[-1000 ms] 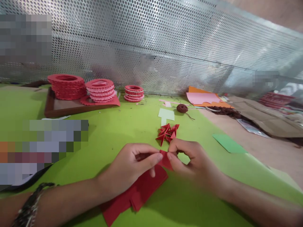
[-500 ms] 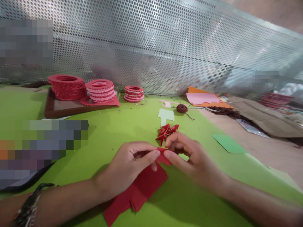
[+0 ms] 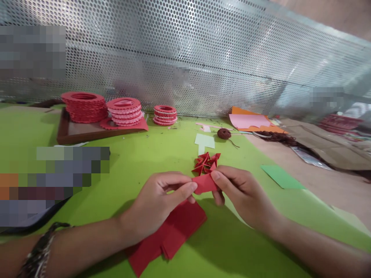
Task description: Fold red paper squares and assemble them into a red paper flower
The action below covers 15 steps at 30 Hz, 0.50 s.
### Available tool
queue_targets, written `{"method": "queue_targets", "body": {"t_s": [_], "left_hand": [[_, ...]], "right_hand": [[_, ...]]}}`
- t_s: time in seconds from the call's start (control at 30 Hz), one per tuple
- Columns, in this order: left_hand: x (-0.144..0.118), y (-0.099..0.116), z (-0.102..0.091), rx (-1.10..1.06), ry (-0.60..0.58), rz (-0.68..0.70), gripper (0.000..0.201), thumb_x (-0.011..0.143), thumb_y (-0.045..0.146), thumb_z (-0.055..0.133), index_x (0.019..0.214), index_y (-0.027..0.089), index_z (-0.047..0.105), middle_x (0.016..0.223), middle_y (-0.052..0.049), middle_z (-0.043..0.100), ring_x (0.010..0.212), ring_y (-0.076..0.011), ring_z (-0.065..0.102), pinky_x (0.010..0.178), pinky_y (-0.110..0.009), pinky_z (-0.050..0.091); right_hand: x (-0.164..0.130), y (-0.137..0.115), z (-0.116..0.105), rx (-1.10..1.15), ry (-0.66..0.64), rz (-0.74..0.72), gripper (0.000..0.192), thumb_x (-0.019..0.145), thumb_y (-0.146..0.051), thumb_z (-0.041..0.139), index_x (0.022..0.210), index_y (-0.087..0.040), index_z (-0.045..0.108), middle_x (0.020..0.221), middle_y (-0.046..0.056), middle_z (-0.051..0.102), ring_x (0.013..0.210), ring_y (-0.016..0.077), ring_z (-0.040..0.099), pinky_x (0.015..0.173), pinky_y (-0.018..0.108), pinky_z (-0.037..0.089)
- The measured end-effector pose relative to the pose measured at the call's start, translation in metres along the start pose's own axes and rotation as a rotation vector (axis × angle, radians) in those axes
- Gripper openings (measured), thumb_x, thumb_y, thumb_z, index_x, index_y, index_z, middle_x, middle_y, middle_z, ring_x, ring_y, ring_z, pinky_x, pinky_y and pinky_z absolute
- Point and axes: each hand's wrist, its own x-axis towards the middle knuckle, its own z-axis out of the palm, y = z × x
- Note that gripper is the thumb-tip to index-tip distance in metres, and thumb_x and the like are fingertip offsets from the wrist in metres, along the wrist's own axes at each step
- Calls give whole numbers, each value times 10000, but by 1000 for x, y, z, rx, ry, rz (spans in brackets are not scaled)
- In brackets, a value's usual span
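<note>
A small folded piece of red paper is stretched between my two hands above the table. My left hand pinches its left end between thumb and fingers. At the other end, my right hand grips the paper with the thumb on top. Just beyond my fingers lie several pointed folded red paper pieces in a cluster. Under my left hand, a stack of red paper sheets rests on the green table, partly covered by my wrist.
Stacks of red and pink paper rings stand at the back left, some on a brown tray. A brown yarn ball sits beyond the cluster. Green paper lies at right. A perforated metal panel closes off the back.
My right hand has shifted its hold to the paper's right end, fingers now behind it. The red paper is turned and shows more of its face. My left hand stays nearly still.
</note>
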Motion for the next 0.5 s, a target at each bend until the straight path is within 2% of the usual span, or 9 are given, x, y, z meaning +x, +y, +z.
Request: {"method": "queue_targets", "body": {"t_s": [0.17, 0.33, 0.5], "left_hand": [[0, -2, 0, 22, -46, 27, 211, 759, 204, 544, 562, 182, 613, 554, 41, 584, 554, -103, 509, 559, -197, 392], [-2, 0, 1, 43, -92, -4, 226, 752, 195, 521, 528, 163, 536, 521, 48, 502, 511, -91, 433, 500, -194, 340], [-3, -1, 3, 65, -87, -38, 99, 770, 272, 540, 751, 177, 557, 562, 62, 475, 531, -99, 438, 504, -195, 347]], "right_hand": [[-3, 0, 3, -32, 44, -32, 319, 879, -220, 363, 569, -181, 431, 483, -39, 475, 431, 68, 422, 420, 170, 346], [-4, -2, 1, -156, 69, -119, 294, 855, -148, 406, 562, -179, 412, 453, -67, 389, 391, 51, 337, 390, 158, 283], [-6, -3, -1, -323, 69, -228, 224, 839, -144, 449, 617, -171, 471, 513, -48, 425, 445, 57, 360, 424, 159, 292]]}}
